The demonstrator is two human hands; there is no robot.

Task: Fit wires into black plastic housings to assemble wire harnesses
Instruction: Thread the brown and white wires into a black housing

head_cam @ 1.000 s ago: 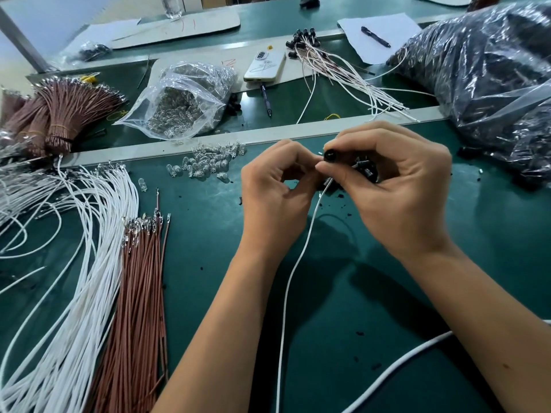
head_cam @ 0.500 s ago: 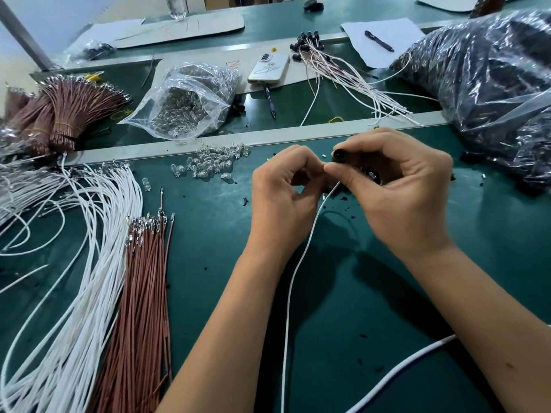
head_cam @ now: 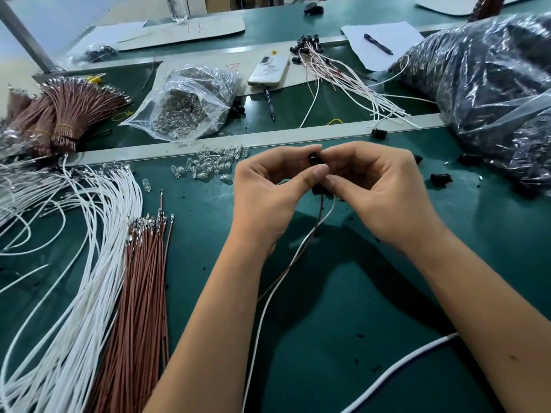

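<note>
No readable text anywhere; only illegible red marks on the cardboard sheet (head_cam: 208, 59) at upper middle of the frame.

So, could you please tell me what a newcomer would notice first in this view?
Probably the two hands, left and right, meeting at the centre and pinching a black housing, with a white wire and a brown wire trailing down from it. Next, the fans of white wires and brown wires on the left of the green table, and the big bag of dark parts at far right.
</note>
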